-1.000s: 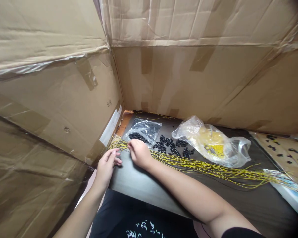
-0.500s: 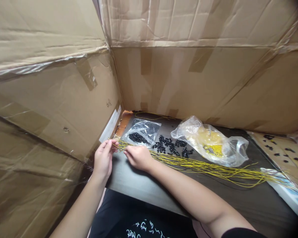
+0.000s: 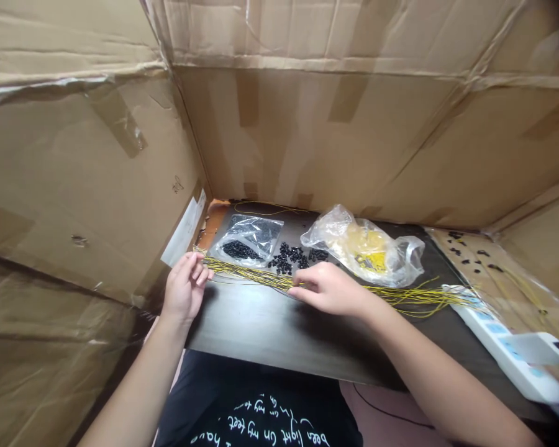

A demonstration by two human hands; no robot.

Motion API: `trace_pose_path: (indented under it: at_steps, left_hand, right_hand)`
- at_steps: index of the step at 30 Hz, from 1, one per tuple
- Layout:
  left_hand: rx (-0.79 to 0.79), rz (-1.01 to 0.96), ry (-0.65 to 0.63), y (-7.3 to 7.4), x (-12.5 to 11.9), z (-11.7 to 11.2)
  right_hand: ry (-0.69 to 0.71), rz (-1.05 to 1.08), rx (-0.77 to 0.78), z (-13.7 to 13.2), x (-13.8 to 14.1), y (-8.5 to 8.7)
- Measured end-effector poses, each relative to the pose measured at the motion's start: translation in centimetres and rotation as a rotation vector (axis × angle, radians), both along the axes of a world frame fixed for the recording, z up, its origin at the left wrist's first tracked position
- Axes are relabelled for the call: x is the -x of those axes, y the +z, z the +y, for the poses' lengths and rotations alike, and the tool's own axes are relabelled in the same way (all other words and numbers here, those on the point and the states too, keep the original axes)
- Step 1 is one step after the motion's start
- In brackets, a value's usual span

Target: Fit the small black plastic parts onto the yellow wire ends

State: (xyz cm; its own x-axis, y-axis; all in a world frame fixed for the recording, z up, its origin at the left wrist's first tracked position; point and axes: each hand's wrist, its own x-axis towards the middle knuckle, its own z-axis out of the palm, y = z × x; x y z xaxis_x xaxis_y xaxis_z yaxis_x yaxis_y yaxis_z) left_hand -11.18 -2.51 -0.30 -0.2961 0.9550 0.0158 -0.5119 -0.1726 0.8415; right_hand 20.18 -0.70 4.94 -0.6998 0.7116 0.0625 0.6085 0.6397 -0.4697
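The fingers (image 3: 195, 270) of the left hand (image 3: 182, 290) are pinched on the left end of a bundle of yellow wires (image 3: 251, 275). The right hand (image 3: 330, 289) sits on the bundle at mid-length with its fingers (image 3: 304, 289) curled down onto the strands; I cannot tell whether they pinch or only press.

The wires lie stretched across a dark desk (image 3: 261, 326). Just behind them are a small clear bag (image 3: 250, 237) of black pieces, a loose heap of black pieces (image 3: 289, 257) and a bigger crumpled bag (image 3: 368, 247) with yellow contents. A white power strip (image 3: 507, 338) lies at the right, beside a cardboard sheet (image 3: 482, 273). Taped cardboard walls (image 3: 307, 130) enclose the desk at the back and left.
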Motion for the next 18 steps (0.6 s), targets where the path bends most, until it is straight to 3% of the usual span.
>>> trace_pose_path:
  at_steps: [6,13,16,18]
  left_hand:
    - [0.103,0.247,0.042,0.2,-2.0,1.7]
    - [-0.008,1.117,0.072,-0.5,-2.9,4.2]
    - [0.017,1.362,0.12,-0.5,-2.4,4.4]
    - [0.015,1.457,0.131,-0.6,-2.1,4.4]
  right_hand:
    - [-0.356,0.152,0.079,-0.5,-8.5,0.7]
    - [-0.753,0.369,-0.072,-0.5,-16.1,0.6]
    - [-0.887,0.394,-0.093,-0.9,-18.9,1.0]
    - [-0.996,0.331,-0.191,-1.1,-20.5,1.2]
